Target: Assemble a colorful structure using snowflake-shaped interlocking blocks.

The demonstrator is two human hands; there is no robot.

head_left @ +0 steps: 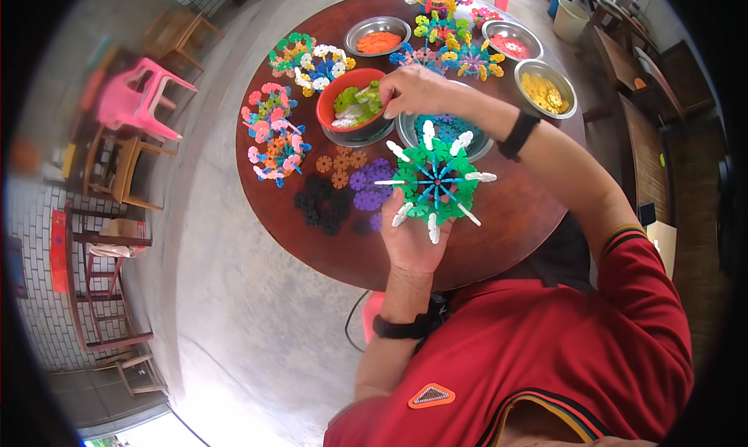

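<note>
My left hand (414, 243) holds up a round model built of interlocking plastic snowflake discs (437, 181). Blue pieces radiate from its centre, green discs form the ring, and white discs stick out round the edge. My right hand (421, 91) is at the right rim of a red bowl (326, 113) that holds light green and white discs (360, 108). Its fingers are closed together; whatever they pinch is hidden. Behind the model, partly covered, sits a metal bowl of teal discs (465, 129). Loose purple discs (371, 183), brown discs (340, 165) and black discs (322, 204) lie on the table beside it.
Finished multicoloured disc models (275, 131) stand along the left and far sides of the round brown table (499, 244). Metal bowls carry orange discs (379, 42), red-pink discs (510, 46) and yellow discs (543, 93). A pink plastic stool (140, 100) and wooden chairs stand at left.
</note>
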